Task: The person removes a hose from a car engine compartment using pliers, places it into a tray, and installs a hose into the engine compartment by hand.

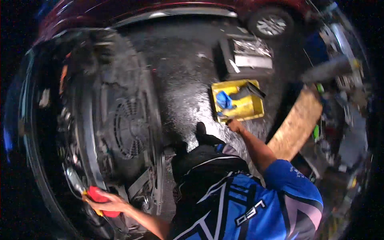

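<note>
My left hand (109,203) is down in the engine bay at the lower left, its fingers closed over a rounded red and yellow object (96,195). A silvery, bulb-like piece (75,179) lies just beyond its fingertips; whether the two are joined I cannot tell. Out to the right, my right hand (236,126) is closed at the near left corner of a yellow tray (242,116). Something small and dark shows at its fingers, too unclear to name. Inside the tray are a crumpled blue piece (224,100) and a dark, long-handled object (249,92).
Left of me lies the open engine bay with a round fan grille (129,129). A dark box (248,60) stands beyond the tray. On the right are a wooden board (298,124) and cluttered shelving (348,120). A dark red car (180,8) spans the far side; the floor (180,80) looks wet.
</note>
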A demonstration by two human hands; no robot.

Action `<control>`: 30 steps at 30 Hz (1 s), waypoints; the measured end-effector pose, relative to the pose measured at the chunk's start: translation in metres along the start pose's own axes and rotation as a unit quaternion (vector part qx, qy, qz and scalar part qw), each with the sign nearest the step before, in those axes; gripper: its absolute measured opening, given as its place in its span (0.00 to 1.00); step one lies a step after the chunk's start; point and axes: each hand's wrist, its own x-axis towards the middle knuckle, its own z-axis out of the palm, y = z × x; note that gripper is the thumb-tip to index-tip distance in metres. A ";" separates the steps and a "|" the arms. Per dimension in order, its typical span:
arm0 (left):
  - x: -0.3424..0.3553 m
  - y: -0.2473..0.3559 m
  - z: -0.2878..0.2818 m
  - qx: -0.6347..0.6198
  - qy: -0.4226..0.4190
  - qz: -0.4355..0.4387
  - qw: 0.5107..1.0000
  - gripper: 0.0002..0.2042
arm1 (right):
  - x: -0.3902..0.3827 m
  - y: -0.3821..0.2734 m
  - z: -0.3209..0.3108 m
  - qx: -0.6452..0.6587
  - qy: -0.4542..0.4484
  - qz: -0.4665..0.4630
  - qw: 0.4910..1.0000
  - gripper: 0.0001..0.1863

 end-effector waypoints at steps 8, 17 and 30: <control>-0.060 0.152 0.015 -0.285 -0.346 0.072 0.891 0.23 | -0.060 -0.063 0.011 0.270 0.137 0.144 0.942 0.08; -0.029 0.153 0.078 -0.282 -0.526 0.247 0.763 0.19 | -0.116 -0.172 0.019 0.312 0.001 0.408 0.858 0.16; -0.121 0.140 0.118 -0.209 -0.739 0.225 0.600 0.22 | -0.114 -0.121 0.058 0.533 0.078 0.436 0.721 0.14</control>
